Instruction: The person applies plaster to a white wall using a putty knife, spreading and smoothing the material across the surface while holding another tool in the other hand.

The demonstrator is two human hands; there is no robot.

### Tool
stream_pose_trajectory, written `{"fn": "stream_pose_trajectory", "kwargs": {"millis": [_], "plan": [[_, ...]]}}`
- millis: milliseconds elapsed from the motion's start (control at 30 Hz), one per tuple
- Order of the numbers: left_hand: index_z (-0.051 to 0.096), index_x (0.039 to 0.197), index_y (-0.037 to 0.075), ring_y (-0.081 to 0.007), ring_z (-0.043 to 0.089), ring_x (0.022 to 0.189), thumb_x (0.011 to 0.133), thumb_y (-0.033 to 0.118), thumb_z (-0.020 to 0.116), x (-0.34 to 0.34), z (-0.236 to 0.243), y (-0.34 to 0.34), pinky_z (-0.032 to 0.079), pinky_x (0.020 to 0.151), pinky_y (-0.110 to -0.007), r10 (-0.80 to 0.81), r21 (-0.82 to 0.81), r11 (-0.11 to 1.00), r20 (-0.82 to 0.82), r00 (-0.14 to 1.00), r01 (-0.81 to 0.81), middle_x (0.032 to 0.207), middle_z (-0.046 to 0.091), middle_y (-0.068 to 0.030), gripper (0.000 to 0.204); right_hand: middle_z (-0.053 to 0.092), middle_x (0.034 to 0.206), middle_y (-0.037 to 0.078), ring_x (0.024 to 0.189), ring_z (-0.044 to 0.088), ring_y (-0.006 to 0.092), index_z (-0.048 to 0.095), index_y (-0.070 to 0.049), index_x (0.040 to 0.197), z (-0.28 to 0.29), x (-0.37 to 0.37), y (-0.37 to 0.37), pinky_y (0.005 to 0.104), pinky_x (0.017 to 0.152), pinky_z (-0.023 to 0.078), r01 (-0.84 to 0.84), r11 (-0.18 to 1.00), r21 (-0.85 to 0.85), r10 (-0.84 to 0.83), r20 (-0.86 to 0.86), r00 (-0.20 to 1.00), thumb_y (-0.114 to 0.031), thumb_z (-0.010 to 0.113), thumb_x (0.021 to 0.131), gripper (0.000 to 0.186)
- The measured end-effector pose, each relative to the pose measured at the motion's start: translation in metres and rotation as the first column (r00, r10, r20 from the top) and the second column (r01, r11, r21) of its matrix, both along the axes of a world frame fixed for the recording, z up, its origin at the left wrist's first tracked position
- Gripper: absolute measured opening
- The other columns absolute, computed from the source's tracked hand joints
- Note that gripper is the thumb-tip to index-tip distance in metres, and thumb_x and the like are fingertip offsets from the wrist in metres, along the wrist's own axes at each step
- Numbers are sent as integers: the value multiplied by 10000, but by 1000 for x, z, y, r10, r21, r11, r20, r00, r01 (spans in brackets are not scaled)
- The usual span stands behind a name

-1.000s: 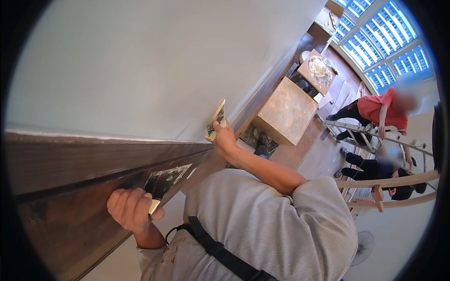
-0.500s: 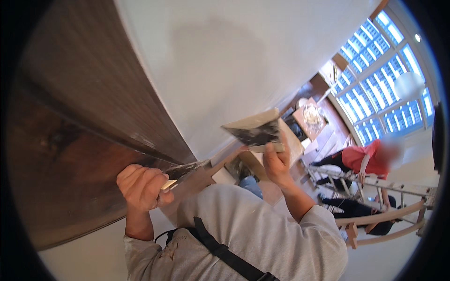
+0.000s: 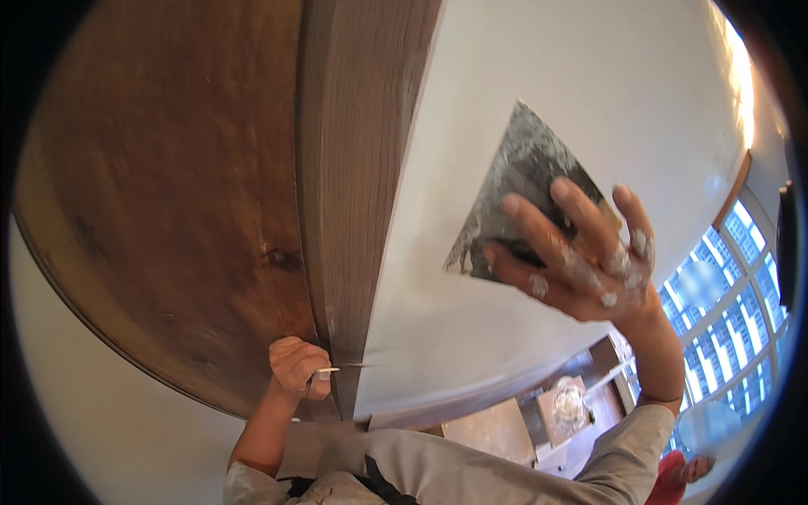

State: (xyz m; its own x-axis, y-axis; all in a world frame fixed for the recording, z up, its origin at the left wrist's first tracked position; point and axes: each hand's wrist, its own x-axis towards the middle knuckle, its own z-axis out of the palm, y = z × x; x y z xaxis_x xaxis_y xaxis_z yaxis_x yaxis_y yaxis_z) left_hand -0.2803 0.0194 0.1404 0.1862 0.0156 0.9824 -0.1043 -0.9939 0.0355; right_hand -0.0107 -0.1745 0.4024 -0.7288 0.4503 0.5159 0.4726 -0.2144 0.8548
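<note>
My right hand (image 3: 602,269) is raised in front of the white wall (image 3: 488,67), smudged with white paste on its knuckles. It holds a wide putty knife (image 3: 509,181), its fingers spread over the paste-streaked metal blade. That blade lies close to or against the wall; I cannot tell whether its edge touches. Lower down, my left hand (image 3: 295,365) is closed in a fist round a second putty knife (image 3: 347,367), which shows almost edge-on beside the dark wood trim (image 3: 362,160).
A brown wooden door (image 3: 177,185) fills the left side, bordered by the trim. Below right are a tan board or box top (image 3: 492,427) and a board with a pale heap (image 3: 566,411). A person in red (image 3: 669,478) is near the windows (image 3: 730,282).
My right hand has risen with its putty knife to the wall, its fingers now over the blade. The view has swung upward and left, and the ladder has left the picture.
</note>
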Motion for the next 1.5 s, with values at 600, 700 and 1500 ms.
{"fn": "stream_pose_trajectory", "kwargs": {"millis": [600,700,1500], "plan": [[555,705,118,-151,542,437,772,165,554,3,-19,0,345,434,-287,263,125,958,-15,965,-259,582,592,-13,82,572,1305,-160,1301,473,105,644,-364,1076,40,17,54,408,1218,369,-19,1000,-25,23,156,987,-382,677,904,176],[552,722,130,-143,527,435,791,189,561,3,-21,1,328,439,-281,283,125,952,-23,959,-278,582,585,4,91,577,1307,-181,1306,471,102,650,-394,1098,36,33,33,412,1222,365,49,999,-11,-47,146,988,-386,688,890,212],[539,773,153,-120,485,428,1011,411,474,11,-51,15,292,462,-286,328,157,931,33,944,-329,585,559,26,357,620,1348,-188,1321,487,127,702,-502,1075,111,34,56,402,1222,351,-226,963,148,198,180,963,-358,751,743,365]]}}
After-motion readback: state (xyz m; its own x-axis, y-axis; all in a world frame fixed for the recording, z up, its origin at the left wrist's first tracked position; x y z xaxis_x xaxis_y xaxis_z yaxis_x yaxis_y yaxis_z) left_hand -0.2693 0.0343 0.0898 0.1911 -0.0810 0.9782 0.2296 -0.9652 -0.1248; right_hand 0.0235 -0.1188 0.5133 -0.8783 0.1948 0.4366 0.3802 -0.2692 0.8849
